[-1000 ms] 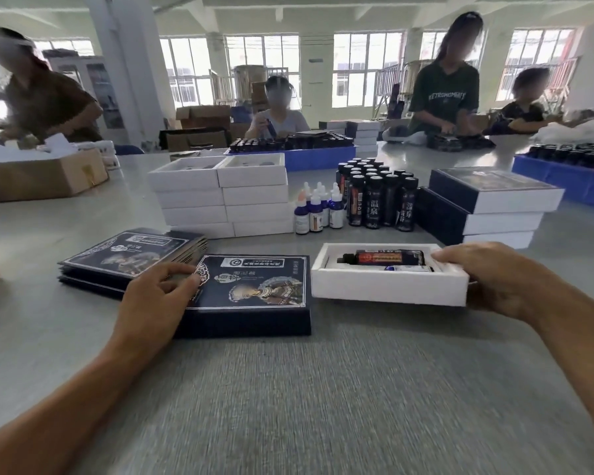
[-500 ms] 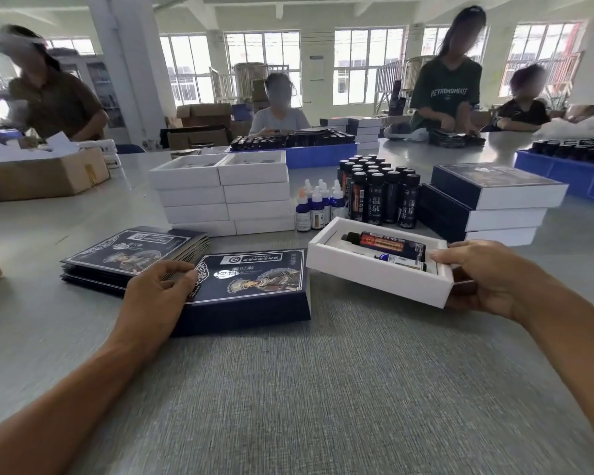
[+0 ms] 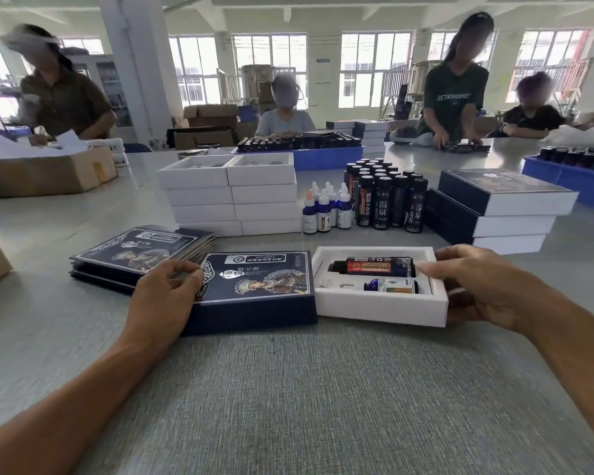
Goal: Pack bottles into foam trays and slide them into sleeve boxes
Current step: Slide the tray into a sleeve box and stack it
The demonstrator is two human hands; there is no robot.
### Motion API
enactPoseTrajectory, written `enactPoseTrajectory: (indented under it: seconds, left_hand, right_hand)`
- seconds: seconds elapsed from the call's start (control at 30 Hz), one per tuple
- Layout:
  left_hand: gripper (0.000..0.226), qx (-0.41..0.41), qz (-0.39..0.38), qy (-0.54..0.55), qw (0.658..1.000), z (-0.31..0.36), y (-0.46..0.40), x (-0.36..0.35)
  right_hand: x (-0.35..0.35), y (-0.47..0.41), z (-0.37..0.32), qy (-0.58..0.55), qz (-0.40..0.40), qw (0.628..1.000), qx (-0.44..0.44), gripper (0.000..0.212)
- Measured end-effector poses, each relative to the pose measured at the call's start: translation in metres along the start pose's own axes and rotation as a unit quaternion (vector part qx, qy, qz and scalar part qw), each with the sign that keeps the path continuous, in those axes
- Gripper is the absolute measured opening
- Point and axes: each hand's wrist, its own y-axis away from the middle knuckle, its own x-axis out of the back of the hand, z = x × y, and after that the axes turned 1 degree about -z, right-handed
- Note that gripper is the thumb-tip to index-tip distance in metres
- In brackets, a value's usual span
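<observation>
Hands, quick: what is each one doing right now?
Left hand: holds the left end of the sleeve box, fingers curled on its top edge.
Right hand: grips the right end of the foam tray.

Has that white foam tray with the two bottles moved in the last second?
Yes. The foam tray in the right hand has slid left, closing the gap to the dark sleeve box, which the left hand holds steady; their ends now meet.
</observation>
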Motion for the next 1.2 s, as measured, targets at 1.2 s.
enactPoseTrajectory:
  seconds: [1.2]
  left_hand:
    - [0.054,0.009,-0.129,-0.075,0.989,0.015,0.008,-0.008]
  right_hand:
    - [-0.072,0.014,-0.002,0.041,-0.155,0.98,0.115,0.013]
